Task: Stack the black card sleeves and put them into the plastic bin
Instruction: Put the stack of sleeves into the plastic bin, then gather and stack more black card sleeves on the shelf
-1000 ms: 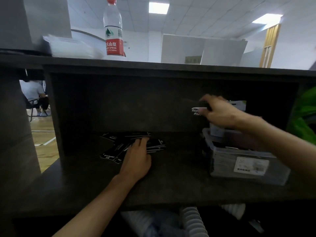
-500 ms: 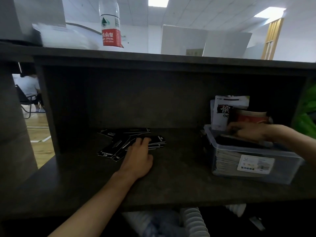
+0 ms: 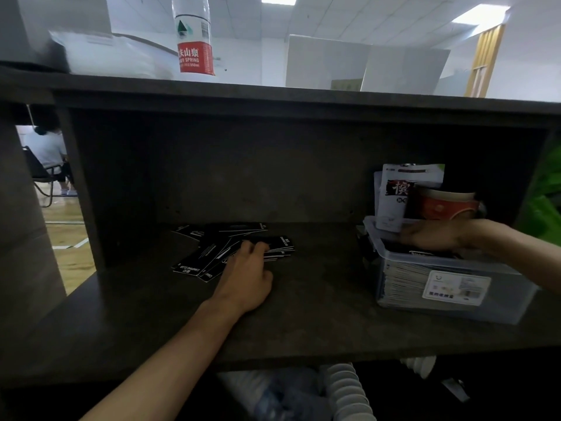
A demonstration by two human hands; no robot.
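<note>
Here, sleeves: the flat black card sleeves with white lettering [image 3: 209,256] lie fanned in a loose, overlapping spread on the dark grey desk [image 3: 318,314], left of centre and toward the back of the recess, not yet squared into one stack.
Left hand: the left hand [image 3: 246,275] lies palm down on the near right part of the spread, fingers bent over the sleeves and pressing on them; none is lifted, and whether the fingertips have pinched an edge I cannot tell.
Bin: the clear plastic bin with a white label [image 3: 449,287] stands on the desk well apart to the right, and more dark sleeves already lie packed inside it.
Right hand: the right hand [image 3: 437,237] rests across the open top of the bin, fingers bent down over the sleeves inside; it seems to be seating them, though its grip is hidden.
Step in hand: judging by this, one lot is being settled in the bin while the remaining sleeves are being gathered.
Next move: the left hand needs to rake the spread together, align the edges into a neat stack, then pinch it whole and carry it right to the bin.
Surroundings: a white packet with black print [image 3: 394,196] and a red paper cup [image 3: 443,205] stand at the bin's rear; a clear water bottle with a red label [image 3: 192,41] stands on the top of the desk's upper shelf [image 3: 303,95].
</note>
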